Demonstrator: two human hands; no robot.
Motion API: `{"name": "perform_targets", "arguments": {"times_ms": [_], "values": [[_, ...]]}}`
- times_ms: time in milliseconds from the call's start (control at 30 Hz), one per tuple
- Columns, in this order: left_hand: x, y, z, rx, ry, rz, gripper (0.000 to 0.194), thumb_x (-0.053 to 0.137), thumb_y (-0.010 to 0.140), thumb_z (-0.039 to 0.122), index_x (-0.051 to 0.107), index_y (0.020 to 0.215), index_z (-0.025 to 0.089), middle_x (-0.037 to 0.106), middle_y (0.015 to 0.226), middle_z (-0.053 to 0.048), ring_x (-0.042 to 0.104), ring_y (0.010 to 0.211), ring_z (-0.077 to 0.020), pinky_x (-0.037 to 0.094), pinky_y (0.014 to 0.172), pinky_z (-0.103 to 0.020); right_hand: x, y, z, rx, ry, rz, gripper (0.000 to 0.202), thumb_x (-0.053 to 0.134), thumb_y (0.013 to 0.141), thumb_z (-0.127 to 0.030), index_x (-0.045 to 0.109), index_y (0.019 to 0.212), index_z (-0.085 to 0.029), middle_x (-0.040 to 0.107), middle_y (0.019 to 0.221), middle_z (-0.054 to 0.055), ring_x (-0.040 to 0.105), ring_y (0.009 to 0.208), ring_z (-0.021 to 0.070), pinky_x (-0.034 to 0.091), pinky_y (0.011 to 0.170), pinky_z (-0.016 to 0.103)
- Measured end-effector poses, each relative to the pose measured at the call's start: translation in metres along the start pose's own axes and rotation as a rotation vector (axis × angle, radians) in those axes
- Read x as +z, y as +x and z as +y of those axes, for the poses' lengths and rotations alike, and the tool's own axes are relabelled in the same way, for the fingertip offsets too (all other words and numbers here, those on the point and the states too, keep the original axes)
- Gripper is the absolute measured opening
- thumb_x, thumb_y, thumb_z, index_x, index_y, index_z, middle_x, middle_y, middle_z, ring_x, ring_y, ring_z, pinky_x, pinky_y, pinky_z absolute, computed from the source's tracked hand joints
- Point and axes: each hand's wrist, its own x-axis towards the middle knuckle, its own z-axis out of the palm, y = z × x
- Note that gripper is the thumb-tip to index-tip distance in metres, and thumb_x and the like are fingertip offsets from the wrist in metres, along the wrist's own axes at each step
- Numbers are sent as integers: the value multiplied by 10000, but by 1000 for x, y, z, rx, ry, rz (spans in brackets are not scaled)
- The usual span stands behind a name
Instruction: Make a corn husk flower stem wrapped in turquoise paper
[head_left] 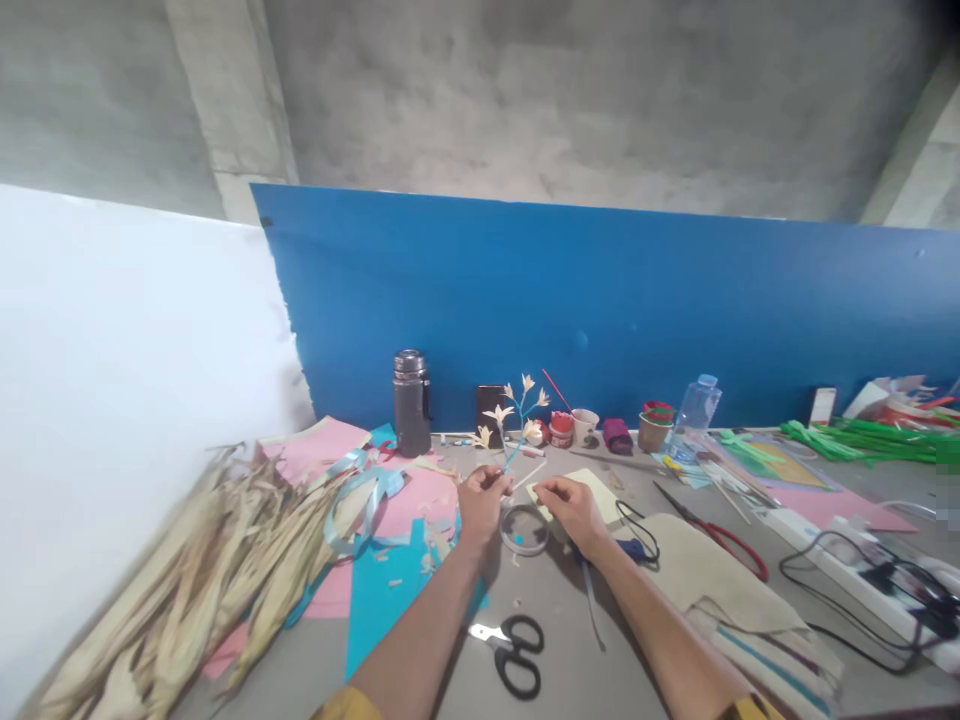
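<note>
My left hand (484,500) pinches the lower stem of a handmade flower branch (517,430), which stands upright with several cream blossoms on blue-wrapped twigs. To its right, my right hand (574,510) is closed, thumb and fingertips together. Whatever lies between those fingertips is too small to make out. Below and between both hands is a roll of clear tape (524,548). Nearer to me, black-handled scissors (517,650) lie on the grey table. A pale yellow paper sheet (600,490) lies partly behind my right hand.
Dried corn husks (172,590) are heaped at left beside pink and blue paper (386,590). A dark thermos (411,405), paper cups (585,428) and a plastic bottle (696,415) line the back. Red-handled scissors (724,540) and a corded power strip (840,570) lie at right.
</note>
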Motion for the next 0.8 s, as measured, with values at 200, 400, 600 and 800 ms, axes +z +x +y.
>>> {"name": "perform_targets", "arguments": {"times_ms": [200,400,600,800], "values": [[8,-9,-3,-188,-192,-88,353,858,472,317,661,708,142,635,579,2,518,482,-85,418,518,-219,-2,3,1,-35,-38,30,267,647,745,-433,690,651,-186,649,606,27,529,557,171,408,558,287],[13,-22,3,-352,-263,-258,333,860,449,278,639,654,134,642,645,-24,477,479,-55,367,477,-194,0,2,-2,-20,23,13,249,655,737,-393,717,827,-169,610,611,-6,488,552,136,369,524,252],[14,-29,8,-422,-267,-332,337,856,471,272,637,690,138,629,641,-5,441,455,-43,361,485,-206,-1,2,-4,35,70,40,239,666,726,-389,705,799,-164,583,604,-15,451,533,119,344,507,246],[15,-31,3,-331,-175,-357,289,818,533,266,602,676,138,600,589,0,401,432,-43,296,466,-208,-1,4,-5,31,16,91,236,653,736,-396,612,638,-185,509,513,-38,422,492,116,325,495,255]]}}
